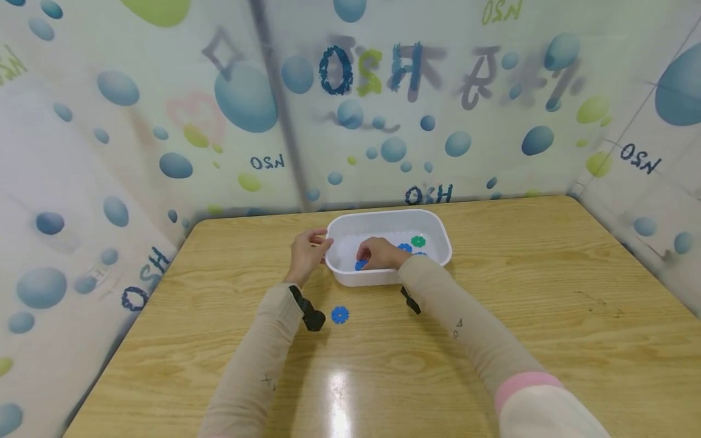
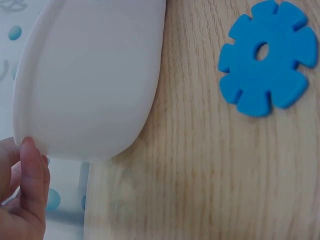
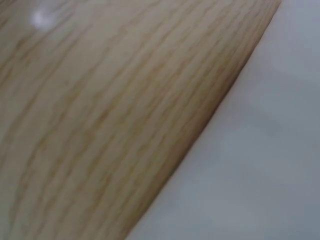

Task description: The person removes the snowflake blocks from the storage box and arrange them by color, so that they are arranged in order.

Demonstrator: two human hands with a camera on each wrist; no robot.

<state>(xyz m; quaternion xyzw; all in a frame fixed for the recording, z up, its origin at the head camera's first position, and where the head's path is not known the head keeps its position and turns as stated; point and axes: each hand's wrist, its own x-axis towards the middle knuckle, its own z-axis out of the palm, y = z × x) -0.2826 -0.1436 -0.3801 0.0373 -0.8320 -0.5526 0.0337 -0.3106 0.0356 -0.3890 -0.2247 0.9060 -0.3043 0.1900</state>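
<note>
A white plastic basin (image 1: 350,278) stands near the table's far edge. My left hand (image 1: 308,255) holds its left end; in the left wrist view the fingertips (image 2: 29,150) pinch the rim. Inside the basin, my right hand (image 1: 379,253) has curled fingers on a blue notched disc (image 1: 360,265), mostly covered by the fingers. Right of that hand lie a green notched disc (image 1: 418,241) and other blue discs (image 1: 404,247), one partly hidden behind the front wall. Only basin wall (image 3: 250,150) and tabletop show in the right wrist view, without the hand.
Another blue notched disc (image 1: 340,314) lies flat on the wooden table (image 1: 547,292) in front of the basin, between the forearms. A wall covering with printed bubbles (image 1: 246,97) rises right behind the table. Light glares off the front of the tabletop.
</note>
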